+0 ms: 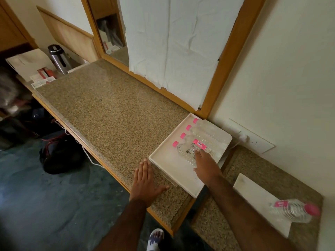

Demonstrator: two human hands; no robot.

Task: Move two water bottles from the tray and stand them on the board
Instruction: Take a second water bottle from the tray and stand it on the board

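A white tray (159, 156) rests on the granite counter and holds several clear water bottles with pink caps, lying side by side. My right hand (206, 165) reaches over the tray, its fingers laid on the nearest bottle (188, 151); whether they close around it I cannot tell. My left hand (145, 180) lies flat and open on the counter just left of the tray. On the lower ledge at the right lies a white board (253, 194), and one bottle (293, 211) stands on its far end.
A steel flask (58, 58) and small cartons stand at the counter's far left. A mirror frame covered with white paper (174, 42) backs the counter. A wall socket (253, 140) sits behind the tray. A dark bag (59, 153) lies on the floor.
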